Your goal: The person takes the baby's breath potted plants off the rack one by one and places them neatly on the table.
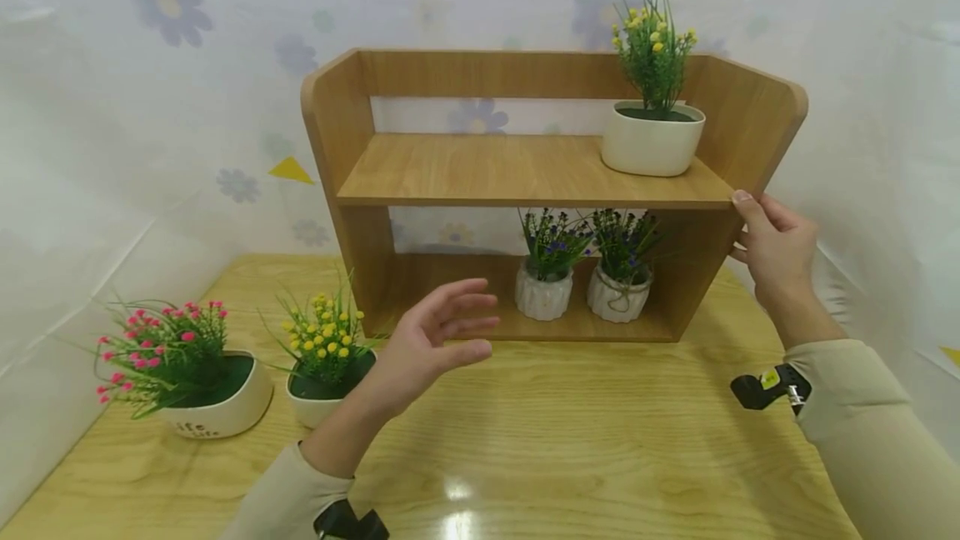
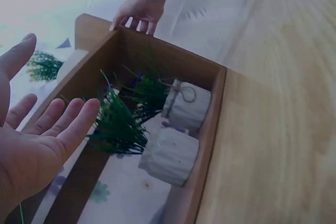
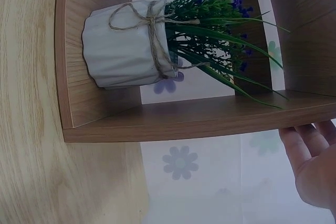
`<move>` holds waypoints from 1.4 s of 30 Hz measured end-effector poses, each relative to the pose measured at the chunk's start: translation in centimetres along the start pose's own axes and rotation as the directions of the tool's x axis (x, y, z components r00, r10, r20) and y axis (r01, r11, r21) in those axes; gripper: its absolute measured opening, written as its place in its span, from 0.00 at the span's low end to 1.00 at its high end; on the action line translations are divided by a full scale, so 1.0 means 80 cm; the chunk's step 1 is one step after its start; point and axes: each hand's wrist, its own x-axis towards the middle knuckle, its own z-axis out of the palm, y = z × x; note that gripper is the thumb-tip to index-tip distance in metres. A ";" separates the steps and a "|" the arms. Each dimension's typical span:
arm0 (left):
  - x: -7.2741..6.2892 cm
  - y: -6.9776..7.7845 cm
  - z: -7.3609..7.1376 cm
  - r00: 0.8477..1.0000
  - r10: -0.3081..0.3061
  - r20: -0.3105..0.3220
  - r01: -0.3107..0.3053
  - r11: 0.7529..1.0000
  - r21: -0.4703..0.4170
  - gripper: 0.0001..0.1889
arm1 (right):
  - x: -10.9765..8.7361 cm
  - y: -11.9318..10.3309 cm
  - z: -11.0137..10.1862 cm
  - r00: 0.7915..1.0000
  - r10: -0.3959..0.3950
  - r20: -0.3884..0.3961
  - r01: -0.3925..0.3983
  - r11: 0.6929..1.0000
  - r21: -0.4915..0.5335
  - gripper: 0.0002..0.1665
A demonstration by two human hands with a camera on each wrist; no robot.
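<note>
A two-tier wooden shelf (image 1: pixel 480 169) stands on the table. At its right side panel my right hand (image 1: pixel 783 248) grips the edge, thumb on the front and fingers along the outer face. My left hand (image 1: pixel 435 344) is held in the air in front of the lower tier, fingers spread and holding nothing. On the lower tier sit two white ribbed pots with purple flowers, a left one (image 1: pixel 543 294) and a right one (image 1: pixel 618 294) tied with twine (image 3: pixel 152 22). An oval white pot (image 1: pixel 652 144) with yellow flowers rests on the upper tier's right end.
Left of the shelf, on the table (image 1: pixel 585 432), are a white pot (image 1: pixel 225 407) with pink flowers and another pot (image 1: pixel 315 413) with yellow flowers, partly behind my left forearm. A flower-print cloth (image 1: pixel 480 7) hangs behind the shelf.
</note>
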 end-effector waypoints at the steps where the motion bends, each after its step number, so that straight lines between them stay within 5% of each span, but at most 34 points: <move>1: 0.006 0.003 0.002 1.000 0.008 0.006 -0.008 1.000 0.000 0.34 | 0.000 0.000 0.000 1.000 -0.002 0.000 0.002 1.000 0.002 0.27; 13: 0.073 0.035 0.030 0.990 0.100 0.099 -0.101 0.995 0.008 0.33 | 0.002 0.000 -0.001 1.000 -0.008 -0.011 0.009 1.000 0.026 0.25; 20: 0.103 0.052 0.042 0.991 0.084 0.104 -0.085 0.996 -0.003 0.33 | 0.003 -0.001 -0.003 1.000 -0.019 -0.008 0.019 1.000 0.009 0.24; 34: 0.177 0.074 0.055 0.996 0.075 0.043 -0.072 0.995 -0.061 0.32 | 0.003 -0.001 -0.002 0.999 -0.032 -0.018 0.032 0.999 0.000 0.20; 42: 0.218 0.093 0.047 0.995 0.095 0.011 -0.095 0.995 -0.024 0.32 | 0.000 0.002 0.001 0.999 -0.035 -0.010 0.035 0.999 -0.015 0.25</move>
